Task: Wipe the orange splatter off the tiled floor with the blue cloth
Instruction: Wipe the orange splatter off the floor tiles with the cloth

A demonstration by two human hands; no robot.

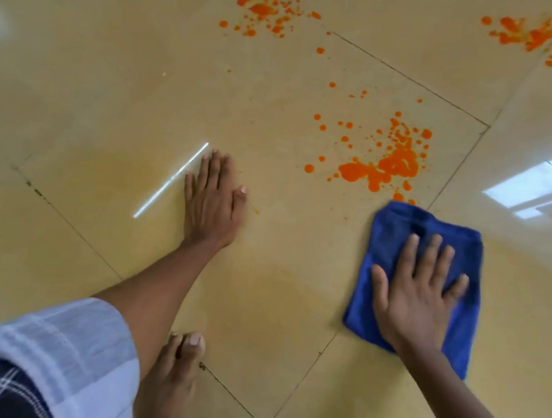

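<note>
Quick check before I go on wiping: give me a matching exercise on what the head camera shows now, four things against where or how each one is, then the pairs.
Things:
1. left hand
2. right hand
3. blue cloth
4. nearest orange splatter

States:
A. folded, lying flat on the tiled floor just below the nearest stain
B. fingers spread, pressing down on the cloth
C. unwiped, just beyond the cloth's far edge
D. flat on the bare tile, bracing, holding nothing

Pairs: 1-D, 2-B, 3-A, 4-C
</note>
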